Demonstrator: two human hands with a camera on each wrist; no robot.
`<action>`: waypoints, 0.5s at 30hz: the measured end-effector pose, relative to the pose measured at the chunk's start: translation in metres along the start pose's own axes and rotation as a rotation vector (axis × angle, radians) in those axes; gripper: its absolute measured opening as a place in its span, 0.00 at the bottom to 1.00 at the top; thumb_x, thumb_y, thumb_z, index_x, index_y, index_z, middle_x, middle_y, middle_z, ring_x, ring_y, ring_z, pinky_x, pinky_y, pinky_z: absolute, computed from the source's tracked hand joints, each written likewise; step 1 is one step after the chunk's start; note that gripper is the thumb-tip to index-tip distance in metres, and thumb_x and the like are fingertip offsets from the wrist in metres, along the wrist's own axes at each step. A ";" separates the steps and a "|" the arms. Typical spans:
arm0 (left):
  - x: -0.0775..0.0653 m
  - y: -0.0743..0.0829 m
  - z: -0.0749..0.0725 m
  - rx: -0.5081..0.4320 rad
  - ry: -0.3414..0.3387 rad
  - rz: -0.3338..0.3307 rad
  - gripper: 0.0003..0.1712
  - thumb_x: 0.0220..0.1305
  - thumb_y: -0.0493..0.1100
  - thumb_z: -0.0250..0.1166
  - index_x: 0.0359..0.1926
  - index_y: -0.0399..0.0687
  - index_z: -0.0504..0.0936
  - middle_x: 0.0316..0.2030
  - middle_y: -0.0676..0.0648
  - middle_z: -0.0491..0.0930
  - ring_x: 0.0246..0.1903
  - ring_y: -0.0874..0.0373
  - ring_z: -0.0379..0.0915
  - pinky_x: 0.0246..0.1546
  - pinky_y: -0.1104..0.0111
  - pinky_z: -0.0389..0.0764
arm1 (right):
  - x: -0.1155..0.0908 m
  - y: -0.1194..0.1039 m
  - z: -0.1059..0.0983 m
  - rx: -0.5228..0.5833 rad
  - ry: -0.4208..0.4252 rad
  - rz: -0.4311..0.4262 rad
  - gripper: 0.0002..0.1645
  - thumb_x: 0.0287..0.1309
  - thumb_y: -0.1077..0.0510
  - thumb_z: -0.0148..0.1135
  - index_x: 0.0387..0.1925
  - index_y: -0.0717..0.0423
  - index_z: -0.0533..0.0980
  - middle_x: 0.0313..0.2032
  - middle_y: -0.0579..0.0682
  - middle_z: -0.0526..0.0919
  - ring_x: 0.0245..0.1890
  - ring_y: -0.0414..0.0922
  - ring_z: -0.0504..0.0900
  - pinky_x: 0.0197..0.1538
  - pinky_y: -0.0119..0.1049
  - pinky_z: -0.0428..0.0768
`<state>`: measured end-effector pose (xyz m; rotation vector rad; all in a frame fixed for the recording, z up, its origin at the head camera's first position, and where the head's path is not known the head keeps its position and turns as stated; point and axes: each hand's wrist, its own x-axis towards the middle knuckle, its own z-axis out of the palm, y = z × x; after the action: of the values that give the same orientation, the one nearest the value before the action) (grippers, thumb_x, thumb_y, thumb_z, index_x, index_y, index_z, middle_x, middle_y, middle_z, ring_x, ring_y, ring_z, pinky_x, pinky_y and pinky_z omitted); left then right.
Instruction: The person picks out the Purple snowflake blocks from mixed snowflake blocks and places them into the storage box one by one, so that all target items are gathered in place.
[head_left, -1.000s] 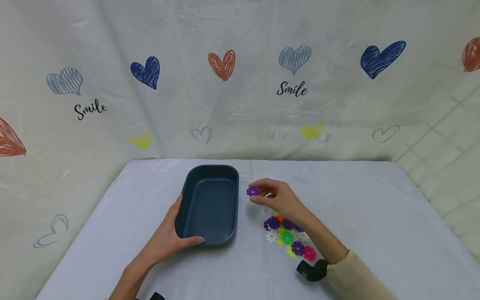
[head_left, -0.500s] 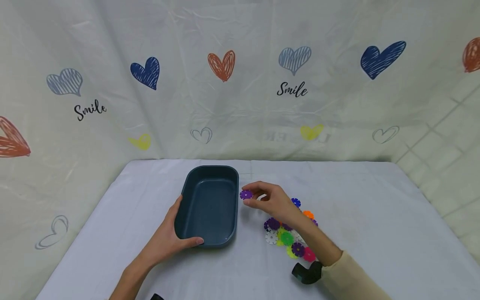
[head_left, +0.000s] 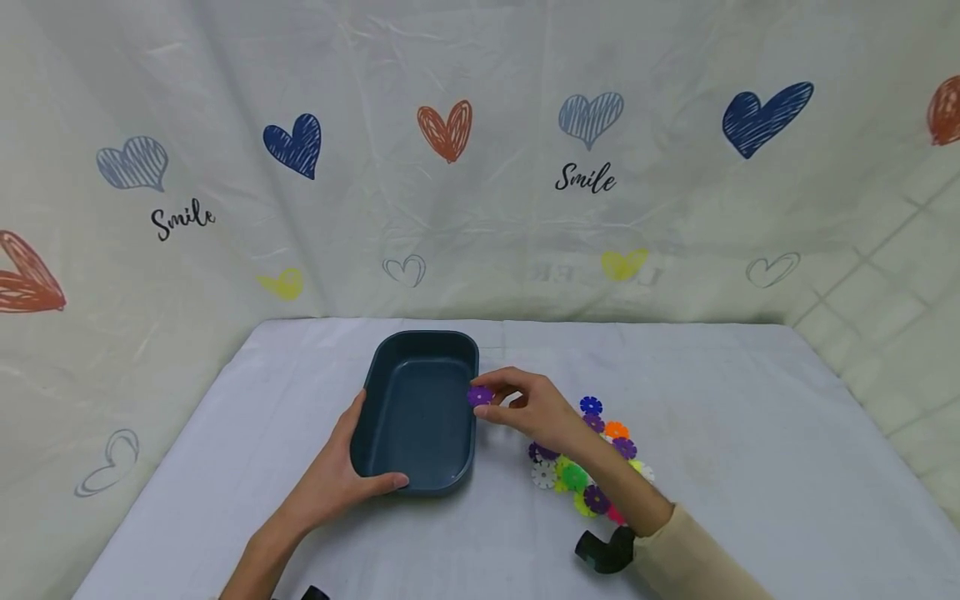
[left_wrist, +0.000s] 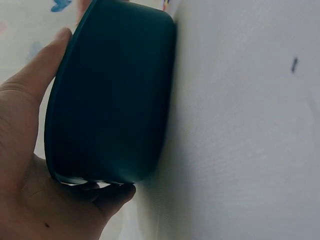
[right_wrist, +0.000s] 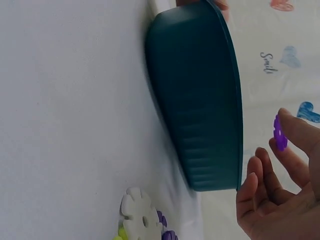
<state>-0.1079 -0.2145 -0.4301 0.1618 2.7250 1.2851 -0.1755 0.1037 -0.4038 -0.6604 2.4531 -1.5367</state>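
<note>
A deep dark teal tray point(head_left: 420, 425) stands on the white table. My left hand point(head_left: 341, 462) holds its near-left corner, thumb over the near rim and fingers along the left side; in the left wrist view the fingers point(left_wrist: 116, 200) reach round the tray wall. My right hand point(head_left: 536, 408) pinches a purple snowflake disc point(head_left: 480, 396) between thumb and fingertips, at the tray's right rim. In the right wrist view the purple disc point(right_wrist: 280, 134) shows edge-on, above rim height. Inside, the tray shows only its bare floor.
A loose pile of snowflake discs point(head_left: 575, 477) in white, green, yellow, orange, pink, blue and purple lies right of the tray, partly hidden under my right forearm. A black wrist camera mount point(head_left: 606, 550) hangs by the right sleeve. A white curtain with printed hearts point(head_left: 444, 131) backs the table.
My right hand has moved left and slightly nearer with the purple disc, from beside the tray to its right rim. More of the pile is uncovered. The left hand and tray stay put.
</note>
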 end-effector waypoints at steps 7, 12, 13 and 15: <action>0.002 -0.002 0.004 -0.023 0.000 0.025 0.77 0.50 0.60 0.82 0.85 0.59 0.34 0.85 0.43 0.41 0.80 0.39 0.48 0.72 0.35 0.63 | 0.001 -0.001 0.003 -0.014 0.002 -0.029 0.24 0.65 0.50 0.72 0.61 0.46 0.82 0.55 0.48 0.86 0.48 0.44 0.81 0.50 0.38 0.83; 0.002 -0.002 0.004 -0.002 -0.009 -0.003 0.77 0.50 0.63 0.81 0.85 0.60 0.34 0.85 0.43 0.40 0.80 0.38 0.47 0.73 0.34 0.61 | 0.001 0.001 0.009 -0.007 -0.018 -0.030 0.24 0.65 0.49 0.72 0.61 0.46 0.82 0.55 0.47 0.85 0.48 0.43 0.82 0.49 0.35 0.83; 0.001 -0.002 0.003 0.002 -0.009 -0.007 0.77 0.51 0.63 0.81 0.85 0.60 0.34 0.85 0.43 0.40 0.80 0.38 0.47 0.73 0.34 0.62 | 0.001 0.001 0.010 -0.005 -0.025 -0.029 0.24 0.64 0.49 0.72 0.61 0.45 0.82 0.54 0.46 0.85 0.48 0.43 0.82 0.49 0.34 0.83; 0.001 -0.002 0.002 0.014 -0.009 -0.014 0.77 0.51 0.63 0.81 0.85 0.60 0.33 0.85 0.42 0.40 0.80 0.37 0.47 0.72 0.33 0.62 | 0.001 0.000 0.013 0.000 -0.039 -0.030 0.24 0.64 0.48 0.73 0.61 0.46 0.82 0.54 0.47 0.85 0.48 0.43 0.81 0.49 0.34 0.84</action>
<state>-0.1085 -0.2137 -0.4329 0.1492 2.7230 1.2588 -0.1720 0.0930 -0.4098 -0.7237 2.4260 -1.5193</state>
